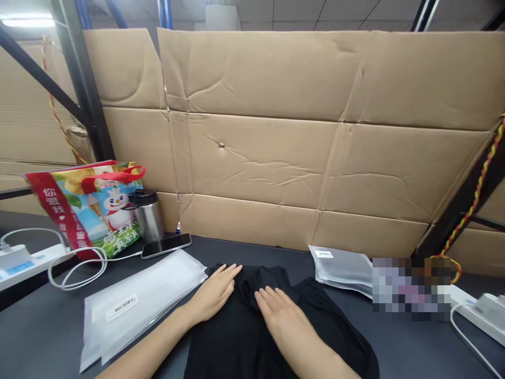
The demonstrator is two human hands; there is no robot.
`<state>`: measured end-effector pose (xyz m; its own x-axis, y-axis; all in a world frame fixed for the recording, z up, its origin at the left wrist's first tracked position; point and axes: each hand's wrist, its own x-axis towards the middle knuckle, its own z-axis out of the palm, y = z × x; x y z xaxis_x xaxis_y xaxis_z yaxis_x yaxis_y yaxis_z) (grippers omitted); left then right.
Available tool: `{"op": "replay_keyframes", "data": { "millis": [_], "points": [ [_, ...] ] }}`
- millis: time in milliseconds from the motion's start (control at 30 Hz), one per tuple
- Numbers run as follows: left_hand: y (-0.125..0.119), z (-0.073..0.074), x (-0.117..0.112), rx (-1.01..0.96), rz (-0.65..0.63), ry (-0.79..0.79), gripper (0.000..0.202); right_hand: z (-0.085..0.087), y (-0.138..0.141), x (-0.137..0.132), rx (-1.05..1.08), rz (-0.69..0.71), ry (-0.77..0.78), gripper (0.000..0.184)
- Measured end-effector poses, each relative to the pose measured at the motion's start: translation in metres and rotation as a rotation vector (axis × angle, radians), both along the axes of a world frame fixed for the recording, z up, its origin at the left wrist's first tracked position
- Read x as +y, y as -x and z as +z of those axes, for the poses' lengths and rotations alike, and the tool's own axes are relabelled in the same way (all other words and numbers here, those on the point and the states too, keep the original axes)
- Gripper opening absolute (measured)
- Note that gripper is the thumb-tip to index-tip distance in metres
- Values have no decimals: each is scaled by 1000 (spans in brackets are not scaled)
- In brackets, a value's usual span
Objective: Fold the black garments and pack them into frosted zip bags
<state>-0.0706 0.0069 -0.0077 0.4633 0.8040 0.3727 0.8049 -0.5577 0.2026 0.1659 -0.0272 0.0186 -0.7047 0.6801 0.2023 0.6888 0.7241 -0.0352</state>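
A black cloth garment lies spread on the dark table in front of me, its upper part rumpled into folds; its lower end runs out of view. My left hand rests flat on the garment's left upper edge, fingers stretched out. Pressed on the folds near the middle is my right hand, with its fingers straight and close together. Neither hand grips the cloth. Just left of my left forearm are frosted plastic bags with a barcode label.
More frosted bags lie at the right, beside a blurred-out patch. A phone on a cable, a steel flask and a colourful carrier bag stand back left. Power strips sit at both sides. A cardboard wall closes the back.
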Motion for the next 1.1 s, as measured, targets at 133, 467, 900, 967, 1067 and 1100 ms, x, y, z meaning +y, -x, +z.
{"op": "replay_keyframes", "data": {
  "millis": [133,467,900,967,1067,1100],
  "points": [
    [0,-1,0,-4,12,5,43,23,-37,0,34,-30,76,52],
    [4,18,-12,-39,47,83,41,-4,1,17,117,-190,23,52],
    [127,34,-105,-119,446,131,35,-18,-6,25,180,-165,-12,53],
    [126,31,-105,-117,427,126,28,-24,-7,26,233,-177,-34,56],
    [122,31,-101,-149,437,116,30,-34,-6,29,257,-218,-68,52],
    [120,33,-100,-168,449,103,32,-37,-5,30,249,-224,-81,48]
  ]
}}
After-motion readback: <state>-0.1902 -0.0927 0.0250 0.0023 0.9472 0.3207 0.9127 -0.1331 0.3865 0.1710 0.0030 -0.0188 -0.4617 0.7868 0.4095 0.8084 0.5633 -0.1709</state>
